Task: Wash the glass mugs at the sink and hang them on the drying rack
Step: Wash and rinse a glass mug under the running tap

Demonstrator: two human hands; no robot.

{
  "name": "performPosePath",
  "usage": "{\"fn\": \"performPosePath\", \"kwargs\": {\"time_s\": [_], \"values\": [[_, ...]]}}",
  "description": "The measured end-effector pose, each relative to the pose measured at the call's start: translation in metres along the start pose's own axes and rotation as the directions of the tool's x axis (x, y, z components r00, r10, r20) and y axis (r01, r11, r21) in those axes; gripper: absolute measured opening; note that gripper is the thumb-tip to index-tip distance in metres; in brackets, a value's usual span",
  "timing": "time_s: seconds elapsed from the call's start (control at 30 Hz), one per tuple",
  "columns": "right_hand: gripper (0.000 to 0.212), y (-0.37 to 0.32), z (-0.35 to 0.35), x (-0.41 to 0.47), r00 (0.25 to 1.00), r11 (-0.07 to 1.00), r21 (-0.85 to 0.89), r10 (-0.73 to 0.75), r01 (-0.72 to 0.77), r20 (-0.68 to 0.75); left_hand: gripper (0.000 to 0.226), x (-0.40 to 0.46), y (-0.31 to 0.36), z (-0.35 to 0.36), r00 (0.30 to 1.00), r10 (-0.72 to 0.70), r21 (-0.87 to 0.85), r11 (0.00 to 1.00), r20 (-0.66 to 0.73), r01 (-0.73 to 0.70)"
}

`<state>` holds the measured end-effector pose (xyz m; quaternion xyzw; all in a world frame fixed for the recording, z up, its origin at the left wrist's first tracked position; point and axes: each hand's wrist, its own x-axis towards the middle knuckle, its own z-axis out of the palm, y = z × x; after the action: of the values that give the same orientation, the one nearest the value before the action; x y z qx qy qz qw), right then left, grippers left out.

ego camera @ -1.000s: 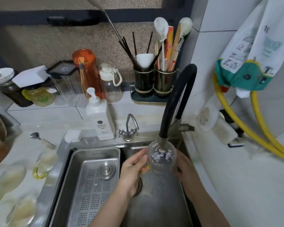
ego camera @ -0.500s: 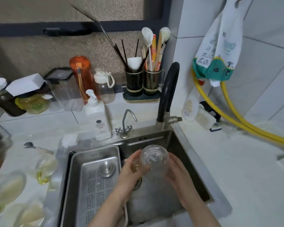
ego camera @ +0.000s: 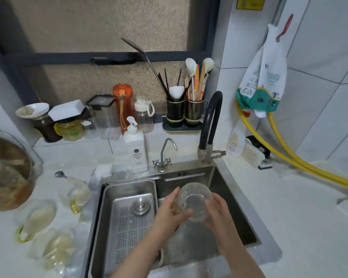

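A clear textured glass mug point(ego camera: 195, 200) with a yellow handle is held over the steel sink point(ego camera: 232, 223), its mouth tilted toward me. My left hand point(ego camera: 172, 211) grips its left side at the handle. My right hand point(ego camera: 216, 214) grips its right side from below. Several other glass mugs with yellow handles lie on the white counter at the left, among them one point(ego camera: 76, 196) near the sink and one point(ego camera: 36, 219) closer to me. No drying rack can be made out.
A perforated steel tray point(ego camera: 129, 223) fills the sink's left half. The black faucet point(ego camera: 211, 125) and a small tap point(ego camera: 165, 155) stand behind the basin, with a white soap bottle point(ego camera: 136, 149). A pot point(ego camera: 6, 173) sits far left; yellow hoses point(ego camera: 301, 157) cross the right counter.
The mug has come away from under the black faucet spout toward me and lower into the basin. Both hands stayed on it, and its mouth now faces me. My view pulled back and up.
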<state>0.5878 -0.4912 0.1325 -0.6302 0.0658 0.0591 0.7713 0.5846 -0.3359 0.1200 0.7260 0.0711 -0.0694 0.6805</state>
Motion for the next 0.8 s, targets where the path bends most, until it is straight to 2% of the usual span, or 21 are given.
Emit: {"fn": "performPosePath", "kwargs": {"time_s": [0.1,0.2,0.27,0.37,0.47,0.63,0.8], "values": [[0.022,-0.006,-0.002,-0.005,0.999,1.000,-0.011,-0.028,0.028,0.025,0.073,-0.008,0.010,0.005,0.999,0.013,-0.009,1.000,-0.032,-0.014],[0.041,-0.013,-0.011,-0.006,0.997,0.998,-0.028,-0.049,0.051,0.061,0.049,-0.013,0.019,0.015,0.996,-0.019,-0.118,0.993,-0.082,0.009],[0.045,-0.013,-0.018,-0.005,0.996,0.998,-0.033,-0.049,0.051,0.075,0.041,-0.017,0.023,0.025,0.989,-0.039,-0.133,0.991,-0.142,0.020],[0.025,-0.012,-0.030,-0.005,0.993,0.995,-0.047,-0.087,0.091,0.082,0.049,-0.023,0.022,0.040,0.977,-0.029,-0.107,0.994,-0.213,0.006],[0.018,-0.010,-0.039,-0.004,0.990,0.995,-0.079,-0.052,0.063,0.134,0.059,-0.028,0.021,0.055,0.963,-0.051,-0.132,0.991,-0.266,0.016],[0.018,-0.001,-0.036,-0.008,0.977,0.988,-0.128,-0.056,0.084,0.205,0.053,-0.039,0.016,0.063,0.930,-0.109,-0.206,0.978,-0.352,0.037],[0.024,0.005,-0.012,-0.018,0.970,0.989,-0.126,-0.052,0.083,0.237,0.045,-0.059,0.018,0.044,0.874,-0.126,-0.298,0.954,-0.470,-0.022]]}}
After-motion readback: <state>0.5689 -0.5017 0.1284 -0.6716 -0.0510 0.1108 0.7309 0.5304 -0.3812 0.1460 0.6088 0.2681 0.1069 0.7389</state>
